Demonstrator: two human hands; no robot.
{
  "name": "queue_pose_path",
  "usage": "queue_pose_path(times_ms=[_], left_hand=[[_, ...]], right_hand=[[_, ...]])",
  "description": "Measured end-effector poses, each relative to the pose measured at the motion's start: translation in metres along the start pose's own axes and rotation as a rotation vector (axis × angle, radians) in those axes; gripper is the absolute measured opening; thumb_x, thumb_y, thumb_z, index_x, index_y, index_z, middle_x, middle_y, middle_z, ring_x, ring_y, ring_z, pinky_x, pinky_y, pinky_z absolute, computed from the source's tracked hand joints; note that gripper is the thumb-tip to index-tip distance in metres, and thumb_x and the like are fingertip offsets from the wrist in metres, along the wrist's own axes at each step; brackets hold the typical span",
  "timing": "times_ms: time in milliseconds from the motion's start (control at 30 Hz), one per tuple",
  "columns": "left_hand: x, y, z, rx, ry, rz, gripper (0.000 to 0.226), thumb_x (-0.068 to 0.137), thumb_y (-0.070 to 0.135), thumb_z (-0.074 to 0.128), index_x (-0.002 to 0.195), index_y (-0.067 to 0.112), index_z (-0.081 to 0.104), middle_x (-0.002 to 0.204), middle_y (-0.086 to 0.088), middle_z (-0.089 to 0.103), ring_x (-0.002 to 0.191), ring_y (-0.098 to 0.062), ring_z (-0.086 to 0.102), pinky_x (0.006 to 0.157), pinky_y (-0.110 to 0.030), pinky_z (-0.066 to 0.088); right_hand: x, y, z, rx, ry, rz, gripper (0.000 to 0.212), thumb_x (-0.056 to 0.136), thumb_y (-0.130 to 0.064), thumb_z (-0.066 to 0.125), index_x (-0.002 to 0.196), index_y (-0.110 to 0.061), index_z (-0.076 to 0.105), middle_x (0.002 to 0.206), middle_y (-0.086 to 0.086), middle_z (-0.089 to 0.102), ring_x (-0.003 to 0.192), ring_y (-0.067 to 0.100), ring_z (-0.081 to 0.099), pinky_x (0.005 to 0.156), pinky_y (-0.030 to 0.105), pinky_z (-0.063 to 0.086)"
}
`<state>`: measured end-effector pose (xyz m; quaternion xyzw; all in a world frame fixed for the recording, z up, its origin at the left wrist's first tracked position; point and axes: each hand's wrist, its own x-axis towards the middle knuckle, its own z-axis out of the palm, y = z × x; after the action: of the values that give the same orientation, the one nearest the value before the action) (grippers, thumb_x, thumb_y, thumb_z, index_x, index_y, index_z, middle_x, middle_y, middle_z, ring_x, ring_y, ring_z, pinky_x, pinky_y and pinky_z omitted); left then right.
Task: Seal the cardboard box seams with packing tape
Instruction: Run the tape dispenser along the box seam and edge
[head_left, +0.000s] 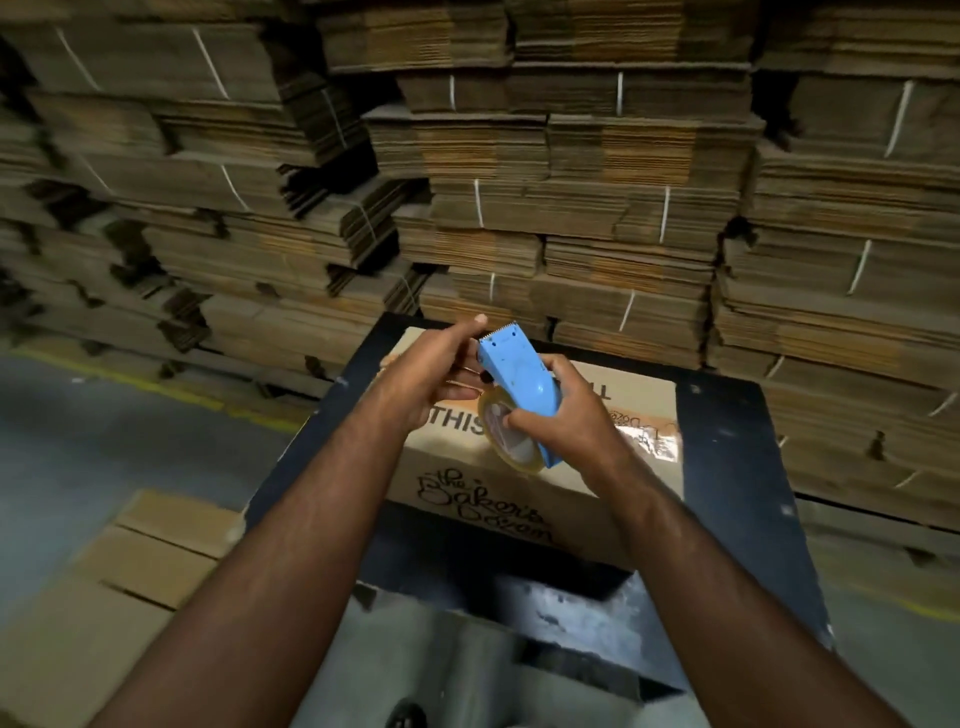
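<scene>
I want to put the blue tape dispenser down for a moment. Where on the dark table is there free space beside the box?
The dark table shows a bare strip right of the cardboard box, and a bare patch in front of the box, nearer the person. The left edge strip is narrow. Behind the box, the stacked flat cartons stand close. Both hands hold the tape dispenser above the box.

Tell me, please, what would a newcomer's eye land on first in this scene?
Most likely the bright blue tape dispenser at centre, gripped by the right hand while the left hand touches it near the toothed blade. Beneath it sits a printed cardboard box on a dark table. Behind rises a wall of strapped flat cardboard stacks.
</scene>
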<state>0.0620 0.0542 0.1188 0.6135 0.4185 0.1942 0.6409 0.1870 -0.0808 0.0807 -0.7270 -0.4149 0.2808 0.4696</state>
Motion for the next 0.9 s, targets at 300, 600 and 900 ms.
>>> queue_pose_path(times_ms=[300,600,900], left_hand=[[0.003,-0.013,-0.006,-0.052,-0.044,-0.101,0.028,0.095,0.028,0.062,0.112,0.007,0.071,0.100,-0.013,0.076,0.088,-0.025,0.075,0.074,-0.038,0.058],[0.014,-0.012,0.005,0.054,-0.025,-0.091,0.022,0.098,0.026,0.059,0.110,0.010,0.070,0.096,-0.008,0.078,0.085,-0.018,0.074,0.068,-0.034,0.057],[0.016,0.006,0.001,0.050,-0.119,-0.056,0.012,0.093,0.022,0.067,0.085,0.015,0.074,0.083,-0.006,0.077,0.073,-0.015,0.071,0.060,-0.029,0.057]], right_hand=[[-0.015,0.006,0.007,-0.052,0.003,-0.071,0.071,0.066,-0.035,0.090,0.121,-0.036,0.046,0.104,-0.021,0.056,0.094,0.003,0.059,0.071,0.027,0.055],[-0.021,0.012,0.005,-0.134,0.081,-0.076,0.068,0.068,-0.045,0.084,0.121,-0.041,0.042,0.108,-0.009,0.061,0.087,0.006,0.062,0.059,0.023,0.054],[-0.013,0.011,-0.006,-0.219,0.063,-0.143,0.080,0.069,-0.041,0.085,0.131,-0.035,0.034,0.111,-0.001,0.062,0.088,0.014,0.063,0.062,0.026,0.055]])
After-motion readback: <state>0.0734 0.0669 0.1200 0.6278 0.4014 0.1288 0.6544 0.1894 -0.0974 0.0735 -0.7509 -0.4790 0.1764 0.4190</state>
